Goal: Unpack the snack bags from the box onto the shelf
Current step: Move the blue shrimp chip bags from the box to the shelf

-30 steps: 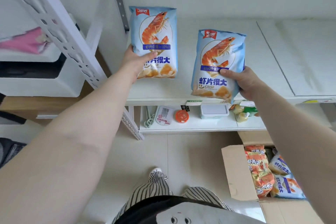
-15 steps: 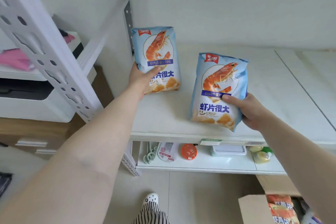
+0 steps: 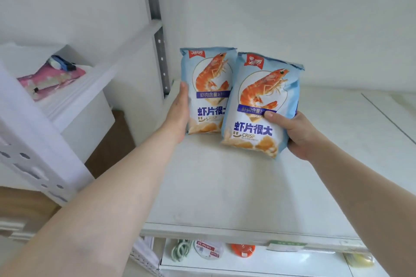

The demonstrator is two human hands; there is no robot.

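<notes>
While you reached into the head view, your left hand gripped the left edge of the rear shrimp-crisp bag, standing upright at the back-left of the shelf. Your right hand clamped the front bag from its right, tilted, touching and overlapping the first. You held two bags, one per hand; the box was out of sight.

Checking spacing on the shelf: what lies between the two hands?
In the head view, only the two shrimp crisp bags: the left bag, held by the left hand, is overlapped by the right bag, gripped by the right hand.
</notes>
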